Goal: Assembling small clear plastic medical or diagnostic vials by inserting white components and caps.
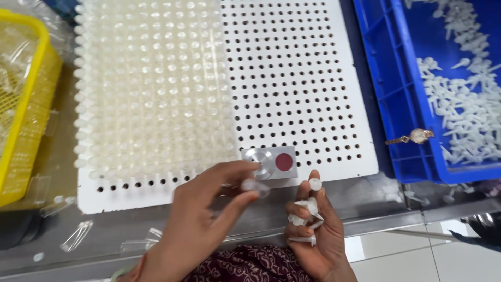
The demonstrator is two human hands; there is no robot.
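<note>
Left hand of mine hovers over the near edge of the white perforated plastic board, thumb and forefinger pinched together on one small translucent white plastic tip, the other fingers curled loosely beneath. That tip sits just in front of the small grey box with a silver knob and a red round button, which rests on the board's near edge. My right hand is turned palm up beside it, close to my body, fingers half closed around a bunch of the same translucent white plastic tips; one tip stands up at my fingertip, the rest lie crosswise in the cup of my palm.

Rows of translucent tips already standing in the board's holes fill its left part, reaching almost to the near edge, while the holes to the right are bare. Beyond the board's right side stands a blue plastic crate with a loose heap of white plastic tips inside, and a gold-coloured wristwatch hangs over its near wall. At the far left is a yellow plastic mesh basket. Both board and crates sit on a grey metal bench, where a few clear stray pieces lie near its front lip. A dark patterned cloth shows between my wrists.
</note>
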